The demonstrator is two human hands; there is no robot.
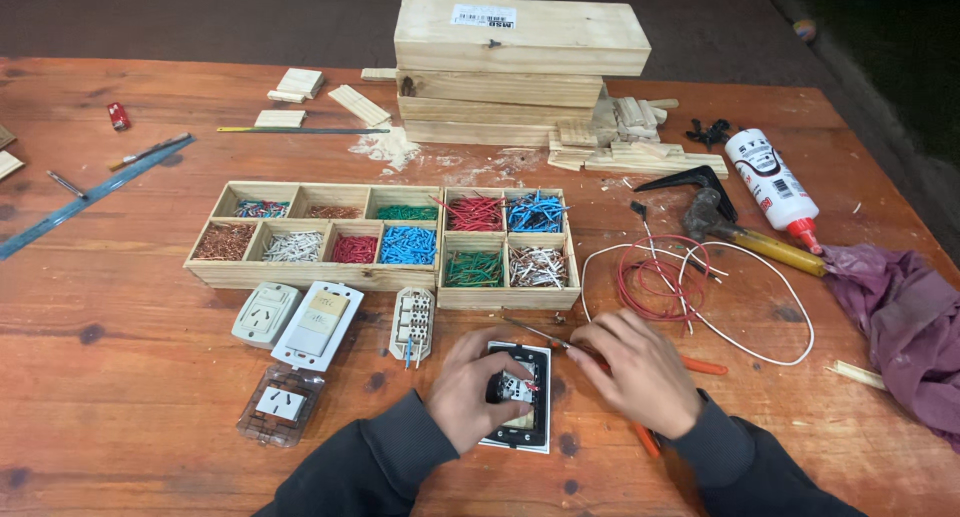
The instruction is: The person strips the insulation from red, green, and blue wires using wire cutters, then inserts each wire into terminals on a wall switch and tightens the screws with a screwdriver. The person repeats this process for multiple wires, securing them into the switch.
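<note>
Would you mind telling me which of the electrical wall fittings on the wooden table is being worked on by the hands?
The black-framed switch plate nearest the table's front edge: left hand presses it, right hand beside it. The white socket, switch plate and clear-covered socket lie untouched.

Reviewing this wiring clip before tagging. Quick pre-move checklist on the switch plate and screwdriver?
1. Switch plate flat on the table: ok.
2. Left hand steadying the module in the plate: ok.
3. Right hand gripping the screwdriver: ok.
4. Screwdriver tip seated on a screw: cannot tell, too small.
5. Wire coil clear of both hands: not ok, it lies just above the right hand.
6. Hammer out of the work area: ok.
</note>
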